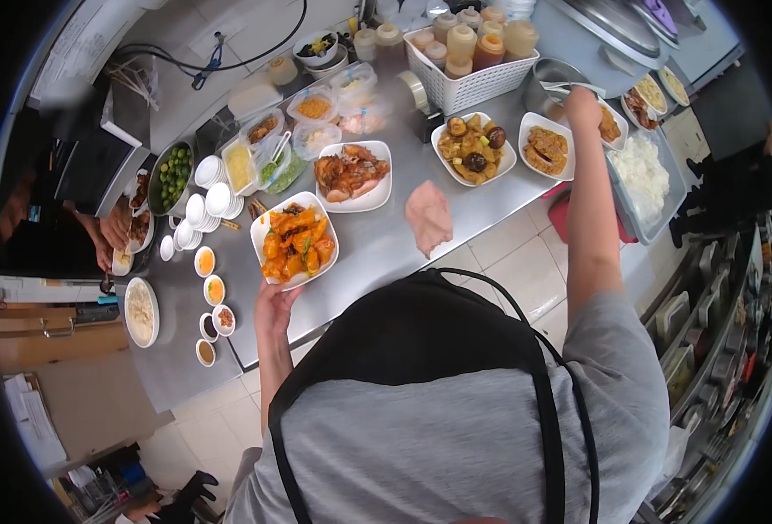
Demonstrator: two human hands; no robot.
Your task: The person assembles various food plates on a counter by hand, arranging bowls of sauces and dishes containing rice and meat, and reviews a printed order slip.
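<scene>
Left hand: the left hand (272, 301) gripped the near rim of a square white plate of orange sauced food (294, 240), fingers under the edge, at about 8 o'clock from the middle of the steel counter (377, 249).
Right hand: the right hand (582, 106) was stretched far out to 1 o'clock, closed around something by a metal pot (553, 80); what it gripped could not be told.
Orange plate: it sat on the counter's near-left part, partly over the edge toward the person.
Neighbours: a plate of red-brown meat (353, 173) lay just beyond it at 12 o'clock; a pink cloth (429, 216) lay to its right at 3 o'clock.
Far right: a plate of mixed braised pieces (473, 148) and a plate of brown curry (546, 147) stood side by side just below the right hand, with a tray of white rice (643, 175) at 4 o'clock from that hand.
Back: a white basket of sauce bottles (470, 54) stood at 12 o'clock.
Left side: stacked small white bowls (207, 196) and little sauce dishes (213, 288) lay at 9 o'clock; another person's hands (110, 236) worked beyond them.
</scene>
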